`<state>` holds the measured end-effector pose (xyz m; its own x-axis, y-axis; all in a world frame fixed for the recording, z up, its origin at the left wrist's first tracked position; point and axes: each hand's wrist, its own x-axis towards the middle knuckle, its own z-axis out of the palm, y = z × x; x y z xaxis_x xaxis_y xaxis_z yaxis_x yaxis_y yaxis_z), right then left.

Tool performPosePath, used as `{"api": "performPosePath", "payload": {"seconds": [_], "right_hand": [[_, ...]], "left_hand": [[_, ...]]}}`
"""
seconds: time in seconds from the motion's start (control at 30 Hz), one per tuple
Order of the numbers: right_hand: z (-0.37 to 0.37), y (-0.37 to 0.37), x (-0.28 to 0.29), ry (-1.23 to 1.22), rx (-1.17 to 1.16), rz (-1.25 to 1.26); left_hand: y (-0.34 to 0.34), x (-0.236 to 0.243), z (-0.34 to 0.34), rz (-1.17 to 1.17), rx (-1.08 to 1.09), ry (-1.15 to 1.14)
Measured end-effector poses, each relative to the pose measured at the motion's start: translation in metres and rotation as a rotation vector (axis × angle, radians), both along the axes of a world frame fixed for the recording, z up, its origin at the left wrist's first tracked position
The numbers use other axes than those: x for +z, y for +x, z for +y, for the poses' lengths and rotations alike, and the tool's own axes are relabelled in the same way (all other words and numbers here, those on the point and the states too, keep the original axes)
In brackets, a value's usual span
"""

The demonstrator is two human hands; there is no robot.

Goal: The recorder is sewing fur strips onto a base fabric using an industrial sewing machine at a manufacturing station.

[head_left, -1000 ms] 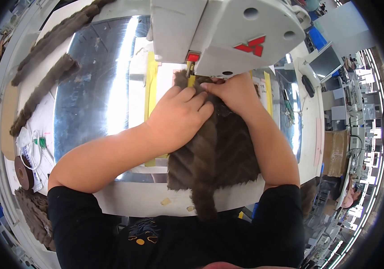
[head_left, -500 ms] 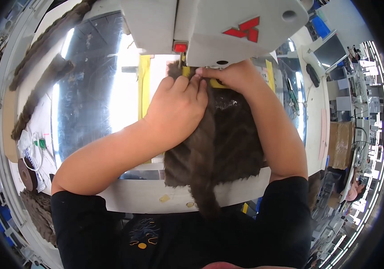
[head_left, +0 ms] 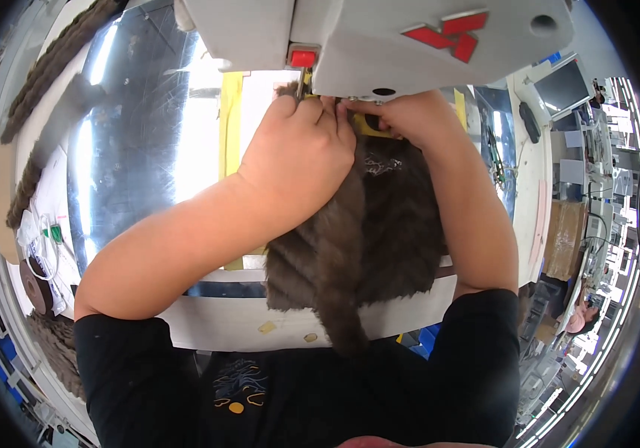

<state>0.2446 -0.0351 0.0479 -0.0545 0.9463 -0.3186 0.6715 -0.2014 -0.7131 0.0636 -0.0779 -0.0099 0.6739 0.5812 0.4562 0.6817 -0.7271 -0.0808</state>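
Observation:
A brown fur panel [head_left: 406,239] lies under the white sewing machine [head_left: 380,45], with a long narrow fur strip [head_left: 340,239] running along it toward me. The strip's near end hangs over the table's front edge. My left hand [head_left: 301,149] is closed on the strip just in front of the needle area, its fingers curled down into the fur. From the right, my right hand [head_left: 409,119] reaches under the machine head and pinches the fur edge beside the left fingertips. The fingertips and the needle point are partly hidden by the machine head and the hands.
At the left lie more fur strips [head_left: 55,37], a brown roll [head_left: 38,287] and a white cord. Yellow tape [head_left: 230,134] marks the shiny work surface. Tweezers or similar tools [head_left: 496,149] and a dark handheld object [head_left: 529,123] are at the right, near a screen [head_left: 563,86].
The whole view has shifted slightly, so the machine sits higher. Both hands and the fur have edged farther under the machine head, and the hands remain close together.

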Motion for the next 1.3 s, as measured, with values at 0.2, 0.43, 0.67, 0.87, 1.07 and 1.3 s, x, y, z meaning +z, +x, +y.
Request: {"api": "performPosePath", "payload": {"seconds": [0.2,0.43,0.67,0.87,1.07,1.3], "right_hand": [[-0.002,0.007,-0.017,0.12,-0.06,0.06],[-0.001,0.003,-0.015,0.096,-0.096,0.013],[0.003,0.018,-0.042,0.652,0.249,-0.067],[-0.031,0.026,-0.025,0.402,0.391,-0.224],[-0.037,0.016,-0.037,0.665,0.442,-0.379],[-0.035,0.018,-0.04,0.618,0.43,-0.434]], "left_hand": [[0.003,-0.009,0.006,-0.044,-0.01,0.054],[0.0,-0.003,0.002,0.051,0.046,0.014],[0.001,-0.004,0.002,0.019,0.023,0.058],[0.001,0.002,-0.003,0.102,0.054,-0.012],[0.002,0.002,-0.002,0.129,0.06,-0.005],[0.002,0.001,-0.002,0.079,0.068,0.023]]}}
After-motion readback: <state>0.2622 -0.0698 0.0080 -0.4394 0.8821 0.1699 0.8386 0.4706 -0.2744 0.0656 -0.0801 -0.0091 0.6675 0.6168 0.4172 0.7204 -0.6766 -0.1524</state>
